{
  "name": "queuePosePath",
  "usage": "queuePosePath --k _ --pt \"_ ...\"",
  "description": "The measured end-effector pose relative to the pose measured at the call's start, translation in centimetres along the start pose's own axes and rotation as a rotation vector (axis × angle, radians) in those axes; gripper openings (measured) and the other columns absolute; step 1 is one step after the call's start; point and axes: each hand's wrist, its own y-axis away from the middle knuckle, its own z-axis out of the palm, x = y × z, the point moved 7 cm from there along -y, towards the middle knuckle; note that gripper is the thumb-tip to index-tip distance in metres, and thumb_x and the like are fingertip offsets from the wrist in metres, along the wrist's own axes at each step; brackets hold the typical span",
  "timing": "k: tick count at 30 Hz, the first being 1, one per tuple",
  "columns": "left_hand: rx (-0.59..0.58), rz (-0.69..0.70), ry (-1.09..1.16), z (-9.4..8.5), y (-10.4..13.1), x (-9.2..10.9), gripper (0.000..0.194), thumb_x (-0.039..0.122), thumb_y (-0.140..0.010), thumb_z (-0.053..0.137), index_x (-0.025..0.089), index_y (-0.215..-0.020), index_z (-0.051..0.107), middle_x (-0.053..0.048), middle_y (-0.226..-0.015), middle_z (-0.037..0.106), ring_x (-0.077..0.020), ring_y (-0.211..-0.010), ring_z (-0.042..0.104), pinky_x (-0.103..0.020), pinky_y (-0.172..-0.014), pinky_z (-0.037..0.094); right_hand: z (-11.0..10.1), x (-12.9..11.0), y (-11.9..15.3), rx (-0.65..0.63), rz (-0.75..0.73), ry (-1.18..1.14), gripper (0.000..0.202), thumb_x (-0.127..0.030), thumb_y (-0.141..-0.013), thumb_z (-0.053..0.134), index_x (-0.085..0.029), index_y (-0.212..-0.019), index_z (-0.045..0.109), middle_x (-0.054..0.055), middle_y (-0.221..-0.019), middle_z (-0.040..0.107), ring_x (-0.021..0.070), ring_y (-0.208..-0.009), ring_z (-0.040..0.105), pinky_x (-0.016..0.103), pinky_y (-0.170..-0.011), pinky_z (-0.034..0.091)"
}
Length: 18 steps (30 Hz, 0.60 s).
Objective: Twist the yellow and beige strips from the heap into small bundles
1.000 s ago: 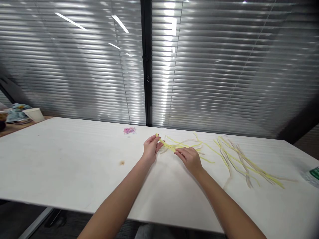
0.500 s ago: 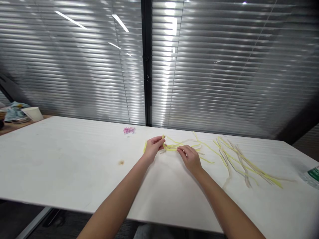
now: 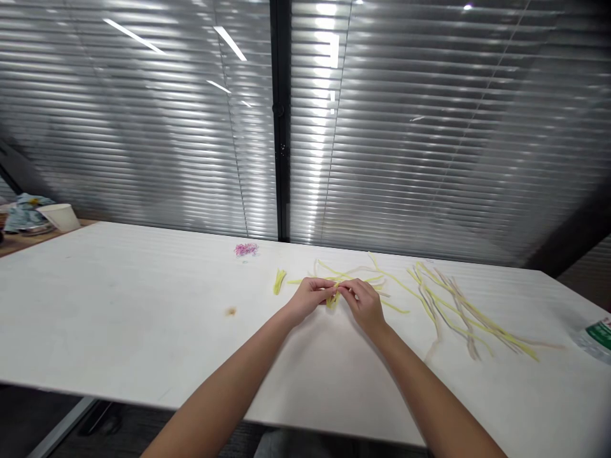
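My left hand (image 3: pixel 309 298) and my right hand (image 3: pixel 363 303) meet over the white table (image 3: pixel 157 318), fingertips pinched together on yellow strands (image 3: pixel 333 301) that hang folded between them. Which strand each finger presses is too small to tell. Loose yellow and beige strands (image 3: pixel 396 308) lie just behind and to the right of my hands. A short yellow bundle (image 3: pixel 279 282) rests on the table to the left of my left hand.
A larger spread of yellow and beige strands (image 3: pixel 458 308) lies to the right. Pink scribble-like marks (image 3: pixel 246 249) and a brown spot (image 3: pixel 231 312) are on the left. A clear bottle with a green label (image 3: pixel 600 334) is at the right edge, a white cup (image 3: pixel 61 217) far left.
My left hand has moved right and slightly down to meet my right hand. The held yellow strand is now folded between them, and the short bundle on the left is uncovered.
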Motion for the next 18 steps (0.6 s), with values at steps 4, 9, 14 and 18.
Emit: queuePosePath --k 4,9,14,18 --pt "-0.057 -0.061 0.026 0.7 0.2 -0.2 0.033 0.042 -0.075 0.067 0.013 -0.091 0.073 -0.006 -0.074 0.058 -0.0102 -0.068 0.053 -0.021 -0.066 0.045 -0.2 -0.3 0.0 0.011 -0.011 0.037 0.009 -0.024 -0.089 0.056 -0.018 -0.084 0.060 0.001 -0.075 0.065 0.0115 -0.067 0.056 0.027 -0.065 0.038" --pt "-0.140 -0.074 0.061 1.2 0.6 0.0 0.036 0.040 -0.075 0.067 0.015 -0.100 0.071 -0.007 -0.077 0.061 -0.0123 -0.070 0.057 -0.034 -0.085 0.050 -0.3 -0.1 -0.1 0.020 0.012 0.072 0.013 -0.026 -0.091 0.054 -0.017 -0.082 0.060 0.001 -0.073 0.065 0.0112 -0.064 0.057 0.028 -0.065 0.037" --pt "-0.160 -0.092 -0.062 1.0 0.8 0.3 0.034 0.027 -0.068 0.073 0.020 -0.101 0.071 -0.008 -0.099 0.062 -0.0166 -0.076 0.065 -0.031 -0.078 0.052 -0.3 -0.1 -0.1 0.011 0.021 0.074 0.015 -0.027 -0.092 0.053 -0.017 -0.084 0.061 0.000 -0.073 0.066 0.0108 -0.064 0.057 0.028 -0.065 0.037" --pt "-0.202 -0.077 -0.095 1.2 0.8 0.4 0.029 0.024 -0.069 0.070 0.020 -0.097 0.072 -0.005 -0.093 0.058 -0.0166 -0.076 0.065 -0.031 -0.078 0.052 -0.1 0.0 -0.1 0.002 0.011 0.094 0.017 -0.028 -0.091 0.053 -0.017 -0.083 0.063 0.001 -0.071 0.065 0.0111 -0.063 0.057 0.027 -0.063 0.037"
